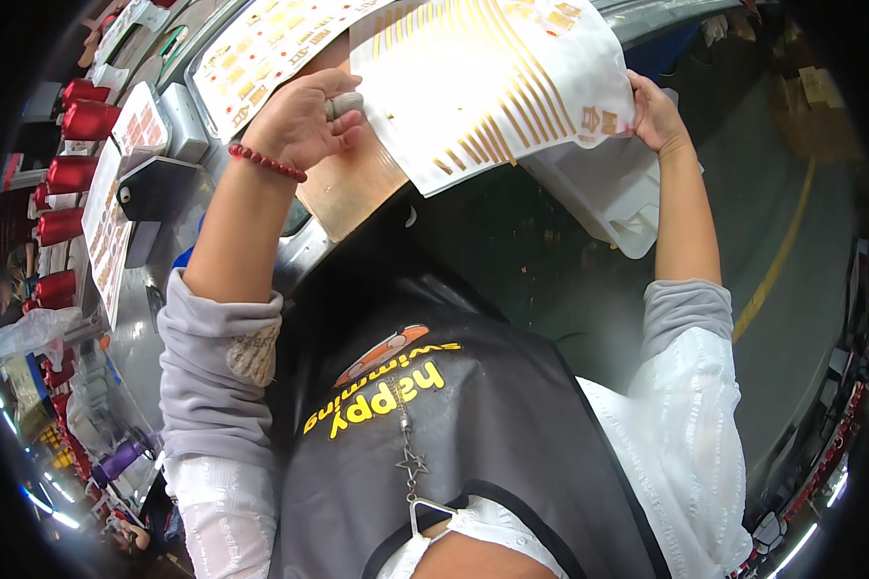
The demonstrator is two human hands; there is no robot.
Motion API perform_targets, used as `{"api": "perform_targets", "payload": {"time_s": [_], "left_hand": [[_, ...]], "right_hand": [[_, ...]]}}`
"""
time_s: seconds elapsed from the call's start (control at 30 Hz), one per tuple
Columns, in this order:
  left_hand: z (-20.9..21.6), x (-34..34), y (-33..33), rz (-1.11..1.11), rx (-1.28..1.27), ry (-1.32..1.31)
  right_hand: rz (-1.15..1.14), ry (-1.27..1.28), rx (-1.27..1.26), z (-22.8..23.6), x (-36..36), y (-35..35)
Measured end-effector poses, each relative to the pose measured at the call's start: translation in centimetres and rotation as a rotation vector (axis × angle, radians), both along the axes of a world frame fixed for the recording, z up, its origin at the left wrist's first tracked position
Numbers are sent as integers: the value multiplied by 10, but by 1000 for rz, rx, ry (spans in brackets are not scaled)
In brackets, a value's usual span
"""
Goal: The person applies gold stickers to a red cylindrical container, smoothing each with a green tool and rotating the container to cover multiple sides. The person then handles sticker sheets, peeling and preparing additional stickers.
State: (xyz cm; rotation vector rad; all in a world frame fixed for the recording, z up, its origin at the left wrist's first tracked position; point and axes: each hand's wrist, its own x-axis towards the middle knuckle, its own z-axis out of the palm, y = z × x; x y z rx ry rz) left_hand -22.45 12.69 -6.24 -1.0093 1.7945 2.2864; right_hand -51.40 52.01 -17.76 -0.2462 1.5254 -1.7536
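Observation:
A large white sheet (444,87) printed with gold strips and small gold motifs spans the space between my hands. Its right edge is pinched by my right hand (658,116), fingers closed over the rim. My left hand (309,121), with a red bead bracelet (266,163) at the wrist, is beside the sheet's left edge. Its fingers curl in toward the palm, and a whitish wrap (345,104) covers one of them. Whatever those fingers may hold is hidden. Below that hand lies a tan wooden board (352,193); the sheet overlaps its far part.
Another white sheet with gold and red motifs (261,58) lies behind my left hand. Red thread cones (85,121) line the left side by a grey metal machine surface (154,299). A translucent plastic bin (603,193) stands beneath the sheet on the right, above a dark green floor (763,183).

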Motion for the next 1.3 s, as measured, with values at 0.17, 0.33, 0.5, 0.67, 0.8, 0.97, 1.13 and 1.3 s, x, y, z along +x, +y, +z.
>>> {"api": "perform_targets", "payload": {"time_s": [0.17, 0.33, 0.5, 0.67, 0.8, 0.97, 1.13, 1.3], "left_hand": [[14, -12, 15, -16, -202, -80], [5, -23, 9, 76, -15, -8], [-21, -44, 13, 27, -241, -33], [-20, -50, 50, 69, -243, 216], [0, -35, 73, 228, -199, 257], [27, -9, 49, 204, -135, 394], [32, 46, -23, 260, -268, 319], [4, 77, -48, 404, -297, 171]], "right_hand": [[-25, 9, 24, 24, -4, 0], [56, 88, -20, 53, -6, -10], [34, 133, 18, 81, -1, -24], [-8, 247, 85, 113, 8, -15], [35, 254, 56, 139, 18, 6], [56, 230, -54, 160, 38, -5], [76, 243, -211, 145, 74, -87], [109, 208, -232, 96, 102, -154]]}}
